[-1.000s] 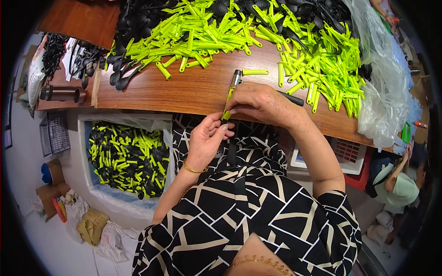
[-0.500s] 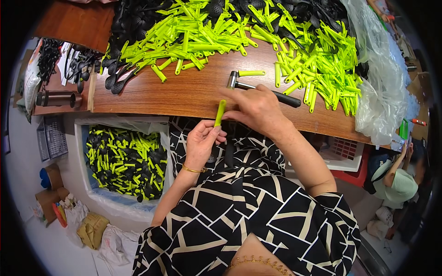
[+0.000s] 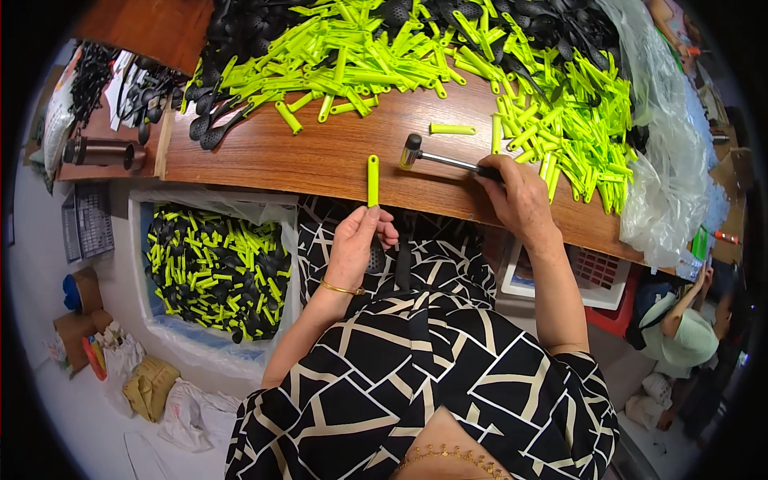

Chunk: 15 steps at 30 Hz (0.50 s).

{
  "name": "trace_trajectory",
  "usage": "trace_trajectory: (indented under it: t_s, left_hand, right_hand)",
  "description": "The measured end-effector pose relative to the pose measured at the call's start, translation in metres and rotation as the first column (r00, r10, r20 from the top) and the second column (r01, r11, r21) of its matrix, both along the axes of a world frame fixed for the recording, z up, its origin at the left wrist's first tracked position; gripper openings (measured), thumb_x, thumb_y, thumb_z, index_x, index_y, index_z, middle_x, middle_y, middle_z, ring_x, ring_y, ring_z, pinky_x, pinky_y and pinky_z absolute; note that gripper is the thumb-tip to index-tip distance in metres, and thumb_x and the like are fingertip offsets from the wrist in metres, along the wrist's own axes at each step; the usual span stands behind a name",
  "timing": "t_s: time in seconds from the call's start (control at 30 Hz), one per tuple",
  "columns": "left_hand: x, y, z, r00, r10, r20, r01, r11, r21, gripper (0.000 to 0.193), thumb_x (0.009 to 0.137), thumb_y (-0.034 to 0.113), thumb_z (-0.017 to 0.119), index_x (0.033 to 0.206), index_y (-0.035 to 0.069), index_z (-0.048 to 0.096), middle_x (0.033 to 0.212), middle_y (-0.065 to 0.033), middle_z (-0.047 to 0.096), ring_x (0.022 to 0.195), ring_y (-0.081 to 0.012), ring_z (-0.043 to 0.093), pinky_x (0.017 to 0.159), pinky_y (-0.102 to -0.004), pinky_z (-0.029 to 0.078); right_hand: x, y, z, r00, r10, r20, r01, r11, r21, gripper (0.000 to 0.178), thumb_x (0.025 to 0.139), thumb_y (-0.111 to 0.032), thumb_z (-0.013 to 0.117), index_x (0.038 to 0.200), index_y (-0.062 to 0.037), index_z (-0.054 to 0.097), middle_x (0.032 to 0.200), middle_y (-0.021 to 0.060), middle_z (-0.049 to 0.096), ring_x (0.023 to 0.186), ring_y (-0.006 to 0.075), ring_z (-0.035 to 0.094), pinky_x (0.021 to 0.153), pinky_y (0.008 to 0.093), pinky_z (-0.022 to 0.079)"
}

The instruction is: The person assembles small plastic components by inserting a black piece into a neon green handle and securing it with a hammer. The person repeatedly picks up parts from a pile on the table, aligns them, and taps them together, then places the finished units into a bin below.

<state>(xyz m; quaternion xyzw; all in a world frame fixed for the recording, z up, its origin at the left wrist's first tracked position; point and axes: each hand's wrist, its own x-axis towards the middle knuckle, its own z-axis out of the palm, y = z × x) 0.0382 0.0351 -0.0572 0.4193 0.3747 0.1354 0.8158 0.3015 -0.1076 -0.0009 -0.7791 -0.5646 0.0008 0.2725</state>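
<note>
My left hand [image 3: 358, 242] is closed around a slotted spoon at the table's front edge. The spoon's lime-green handle [image 3: 373, 180] points up and away from me, and part of its black perforated head [image 3: 377, 258] shows below my fingers. Farther right, my right hand [image 3: 522, 200] grips the black handle of a small hammer [image 3: 450, 162]. The hammer's head lies to the left, over the wooden table [image 3: 280, 164], right of the spoon handle. One loose green handle [image 3: 453, 129] rests just beyond the hammer.
Heaped green handles [image 3: 344, 68] and black spoon heads [image 3: 248, 32] cover the table's far side. A lined bin [image 3: 212, 196] of green-and-black utensils stands below at left. Clear plastic sheeting [image 3: 652, 176] hangs at right. A metal cylinder [image 3: 104, 152] lies far left. Another person [image 3: 680, 328] is at right.
My right hand has moved right, away from the green handle, and taken hold of the hammer, whose head has lifted and turned. My left hand keeps the spoon, now more upright.
</note>
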Motion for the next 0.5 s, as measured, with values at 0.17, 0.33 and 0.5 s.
trace_trajectory:
  t_s: [0.17, 0.33, 0.5]
  left_hand:
    - [-0.005, 0.007, 0.007, 0.999, -0.029, 0.024, 0.031, 0.994, -0.101, 0.026, 0.112, 0.026, 0.057, 0.117, 0.001, 0.065, 0.091, -0.0032, 0.068, 0.080, -0.0112, 0.065, 0.076, -0.0265, 0.055]
    - [-0.005, 0.008, 0.004, 0.999, -0.043, 0.026, 0.045, 0.994, -0.096, 0.024, 0.112, 0.023, 0.057, 0.120, 0.001, 0.064, 0.092, -0.0045, 0.069, 0.080, -0.0119, 0.066, 0.076, -0.0260, 0.055]
    - [-0.006, 0.005, 0.009, 0.999, 0.029, 0.028, -0.026, 0.994, -0.103, 0.025, 0.112, 0.021, 0.057, 0.126, 0.002, 0.061, 0.100, -0.0088, 0.073, 0.079, -0.0113, 0.068, 0.074, -0.0253, 0.056]
  right_hand:
    - [-0.021, 0.015, 0.024, 0.972, 0.232, 0.025, -0.231, 0.942, 0.243, 0.039, 0.081, -0.002, 0.078, 0.119, -0.0118, 0.076, 0.107, 0.0076, 0.077, 0.084, 0.0239, 0.072, 0.072, 0.0365, 0.056]
    - [-0.025, 0.022, 0.019, 0.942, 0.297, 0.156, -0.298, 0.955, -0.017, 0.044, 0.080, -0.007, 0.073, 0.122, -0.0184, 0.079, 0.108, 0.0019, 0.078, 0.083, 0.0202, 0.068, 0.069, 0.0345, 0.054]
    - [-0.018, 0.010, 0.019, 0.969, 0.183, -0.163, -0.182, 0.983, 0.019, 0.037, 0.090, -0.008, 0.075, 0.126, -0.0153, 0.077, 0.107, 0.0075, 0.077, 0.094, 0.0265, 0.073, 0.078, 0.0387, 0.058]
